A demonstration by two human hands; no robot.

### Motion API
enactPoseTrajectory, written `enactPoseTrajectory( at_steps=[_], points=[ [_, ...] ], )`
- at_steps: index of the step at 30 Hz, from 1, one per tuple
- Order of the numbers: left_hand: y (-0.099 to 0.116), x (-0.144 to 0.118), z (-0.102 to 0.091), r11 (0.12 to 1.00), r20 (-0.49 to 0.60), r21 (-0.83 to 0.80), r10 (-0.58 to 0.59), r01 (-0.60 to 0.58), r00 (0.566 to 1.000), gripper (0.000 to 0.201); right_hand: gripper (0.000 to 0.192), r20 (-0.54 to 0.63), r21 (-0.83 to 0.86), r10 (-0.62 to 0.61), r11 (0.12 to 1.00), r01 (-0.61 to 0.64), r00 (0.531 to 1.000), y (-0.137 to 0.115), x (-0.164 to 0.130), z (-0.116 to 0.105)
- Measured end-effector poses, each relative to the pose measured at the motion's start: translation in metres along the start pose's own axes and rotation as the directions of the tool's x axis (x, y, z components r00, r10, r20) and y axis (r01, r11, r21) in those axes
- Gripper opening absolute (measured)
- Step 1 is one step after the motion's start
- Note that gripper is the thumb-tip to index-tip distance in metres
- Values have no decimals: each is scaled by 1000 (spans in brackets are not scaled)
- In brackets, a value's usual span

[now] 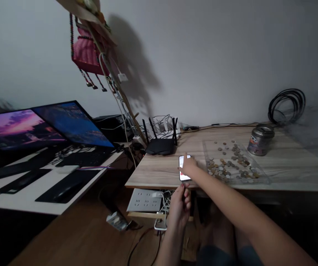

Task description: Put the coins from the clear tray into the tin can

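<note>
Near the middle of the frame, the right hand (189, 167) rests on a lit phone (183, 168), fingers loosely spread over the screen rather than gripping it. The phone lies flat at the front edge of the wooden tabletop (159, 171), close to its lower-left corner. Just right of it sits a clear tray of coins (232, 162), near the same front edge. Bare wood stays open left of the phone, up to the black router (160, 142) behind. The left hand (179, 205) hangs below the tabletop edge, fingers loosely curled, holding nothing visible, beside a white power strip (145, 200). A tin can (260, 139) stands right of centre.
</note>
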State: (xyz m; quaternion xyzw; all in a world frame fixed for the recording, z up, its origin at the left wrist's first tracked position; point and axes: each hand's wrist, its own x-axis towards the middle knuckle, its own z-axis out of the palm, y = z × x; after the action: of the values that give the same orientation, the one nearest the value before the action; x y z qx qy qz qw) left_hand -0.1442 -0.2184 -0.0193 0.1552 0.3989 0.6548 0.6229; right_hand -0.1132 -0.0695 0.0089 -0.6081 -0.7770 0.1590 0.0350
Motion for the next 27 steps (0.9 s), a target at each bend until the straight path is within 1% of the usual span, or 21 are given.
enactPoseTrajectory(
  at_steps=[1,3,5,6,7,8,10,11,13,15,16,17,18,19,20,21,22,24,26,27],
  points=[
    [-1,4,5,1000,6,23,4,-5,1000,45,68,-55,33,-74,997,76,996,11,-8,-9],
    [-5,16,17,998,26,55,-1,0,1000,47,47,-144,159,-233,954,255,962,39,-26,-27],
    [-10,29,35,997,56,75,-25,20,998,44,42,-166,328,-378,850,412,911,70,-42,-39],
    [-14,36,46,996,77,85,-37,31,996,42,41,-180,390,-425,797,461,887,85,-49,-43],
    [-18,43,58,995,94,95,-48,39,994,41,37,-206,428,-445,760,489,872,99,-54,-45],
    [-23,49,71,991,123,115,-85,70,989,42,32,-244,444,-436,744,500,866,112,-57,-46],
    [-32,59,99,981,182,114,-175,156,968,37,25,-329,438,-370,755,488,869,137,-57,-50],
    [-37,64,112,973,208,97,-224,207,952,33,23,-351,429,-339,770,472,873,149,-54,-54],
    [-44,73,134,945,262,53,-325,322,909,26,22,-363,386,-291,818,427,885,177,-44,-70],
    [-51,84,150,908,303,22,-405,419,862,26,22,-434,284,-179,903,323,883,211,-28,-98],
    [-55,90,156,892,313,13,-433,452,845,27,23,-496,226,-97,945,236,863,231,-20,-114],
    [-58,96,160,879,313,10,-456,477,833,27,24,-576,189,14,975,116,817,252,-11,-131],
    [-62,103,162,869,303,14,-475,494,826,25,24,-624,168,109,986,-4,774,272,-2,-147],
    [-66,110,163,862,284,24,-491,506,824,22,25,-644,160,206,978,-133,737,292,6,-161],
    [-70,116,164,859,262,39,-502,511,824,19,24,-629,156,289,956,-246,722,309,14,-173],
    [-75,122,163,861,238,57,-503,505,831,17,23,-605,148,347,933,-327,717,324,21,-181],
    [-80,127,162,873,218,77,-486,481,847,16,22,-575,135,387,914,-384,720,335,26,-187],
    [-88,133,159,907,195,123,-419,402,887,18,20,-525,96,420,894,-439,740,347,33,-193],
    [-95,134,156,934,199,158,-349,322,916,18,23,-515,50,417,887,-459,749,347,33,-192],
    [-97,134,155,943,213,173,-317,283,924,18,26,-535,31,401,889,-457,743,343,29,-190]
  ],
)
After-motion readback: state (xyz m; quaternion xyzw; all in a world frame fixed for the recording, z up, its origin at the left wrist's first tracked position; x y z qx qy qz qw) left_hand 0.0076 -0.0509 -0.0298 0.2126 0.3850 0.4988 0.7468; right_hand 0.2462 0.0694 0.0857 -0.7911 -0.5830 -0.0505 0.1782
